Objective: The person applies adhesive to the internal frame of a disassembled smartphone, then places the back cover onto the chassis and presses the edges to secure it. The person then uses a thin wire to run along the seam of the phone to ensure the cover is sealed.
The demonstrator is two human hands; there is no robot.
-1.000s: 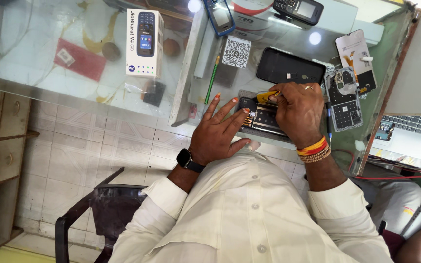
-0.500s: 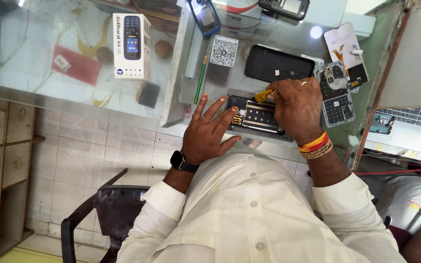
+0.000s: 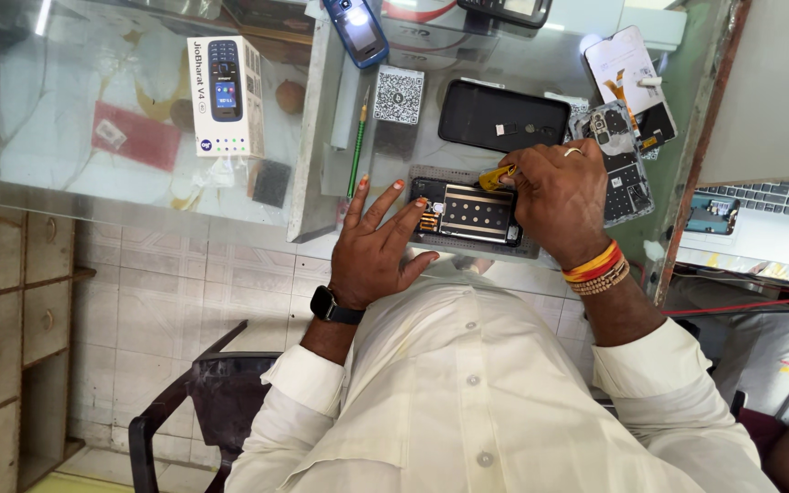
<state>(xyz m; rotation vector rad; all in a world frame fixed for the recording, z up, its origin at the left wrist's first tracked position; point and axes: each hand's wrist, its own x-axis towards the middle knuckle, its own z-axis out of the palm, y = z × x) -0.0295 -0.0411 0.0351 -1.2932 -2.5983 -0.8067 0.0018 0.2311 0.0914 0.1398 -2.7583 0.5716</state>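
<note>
Fingers of right hand point(image 3: 559, 196) grasping yellow tool point(image 3: 497, 175), tip hidden, left hand point(image 3: 378, 246) splayed on opened phone point(image 3: 469, 213)

Work surface: glass-topped counter point(image 3: 522, 78) with a metal frame; a glass display section lies to one side, its edge near the tiled floor point(image 3: 184, 301). Lying on the glass: opened black smartphone with its back removed point(image 3: 472, 215), on a grey mat; black rectangular phone back cover point(image 3: 502, 116) just beyond it; small white square card with a black code pattern point(image 3: 399, 94); green pencil point(image 3: 357, 146) beside the card; blue keypad phone point(image 3: 356, 29) near the far edge; grey phone frame with exposed parts point(image 3: 621, 164); white phone panel with an orange flex strip point(image 3: 621, 68). Under the display glass: white phone box point(image 3: 226, 96), red flat card point(image 3: 136, 135).
</note>
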